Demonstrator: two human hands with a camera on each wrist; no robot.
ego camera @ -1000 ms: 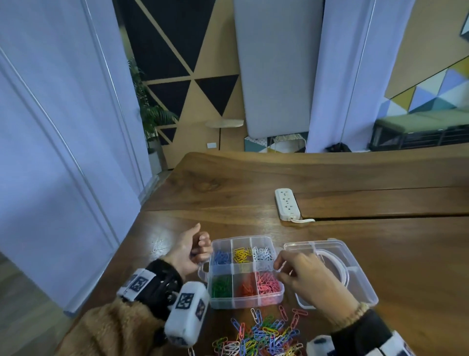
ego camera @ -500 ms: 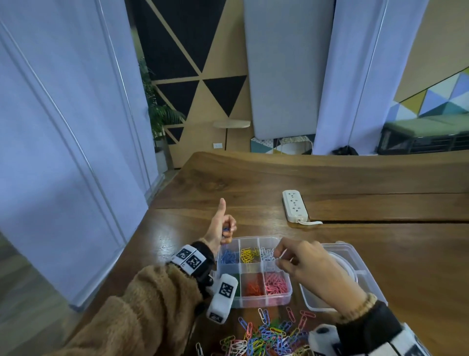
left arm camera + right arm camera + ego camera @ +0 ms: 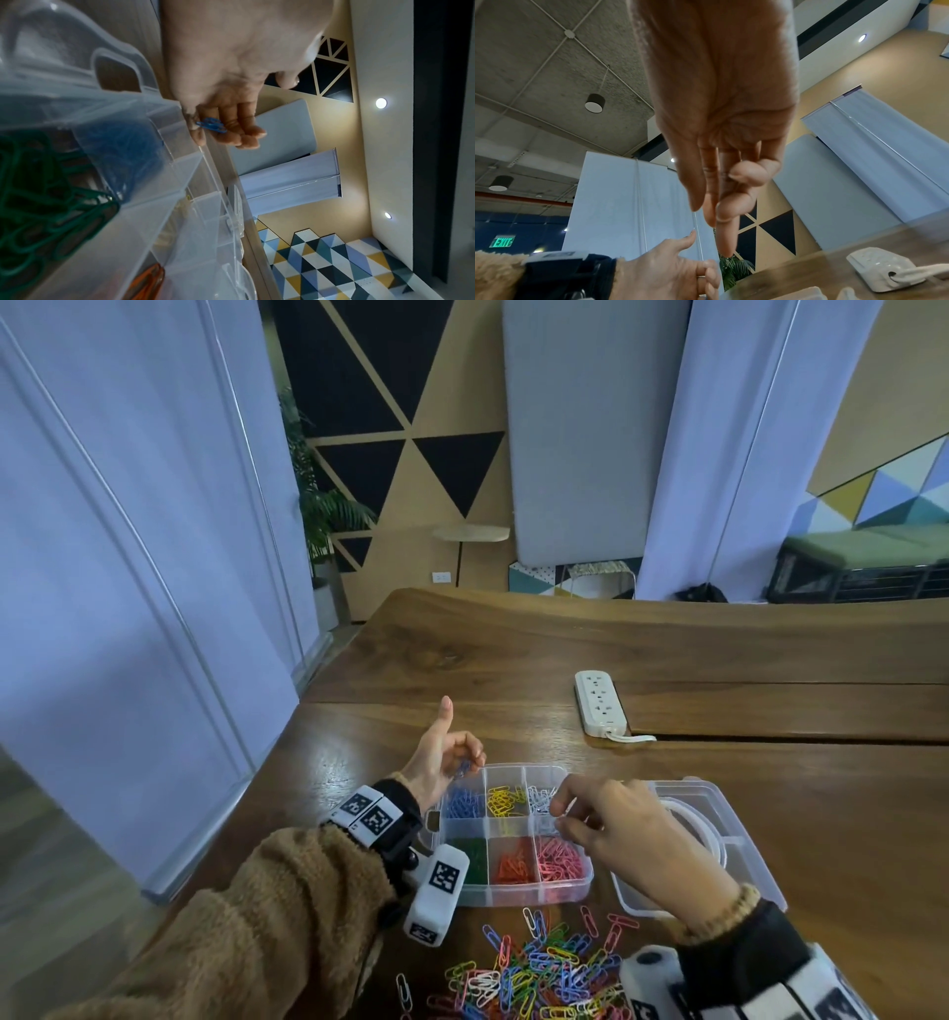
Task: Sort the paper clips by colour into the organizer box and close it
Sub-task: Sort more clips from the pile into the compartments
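The person is sorting at a wooden table [image 3: 770, 814], and both hands have come over the clear organizer box [image 3: 513, 896] in the last second. The left hand [image 3: 441, 767], which a second ago was resting curled at the box's near-left corner, is now raised beside the far-left compartment with the thumb pointing up. Its other fingers [image 3: 239, 125] are curled loosely around a few blue clips [image 3: 210, 124], which are lying against them just past the box's edge, so they are not yet dropped. The blue compartment [image 3: 462, 802] is lying directly beside that hand, so the release is likely the next move.

The right hand [image 3: 616, 829] is hovering over the white compartment [image 3: 539, 796], fingertips drawn close together with only a narrow gap. Whether it is pinching a clip cannot be told: the head view hides the tips, and the right wrist view shows nothing clearly between them.

The box is already holding blue, yellow and white clips in the far row and green, orange-red and pink in the near row. Its lid [image 3: 719, 819] is lying open to the right. A large mixed pile of clips [image 3: 534, 968] is waiting on the table in front of the box, so sorting is well short of finished and closing is a long way off.
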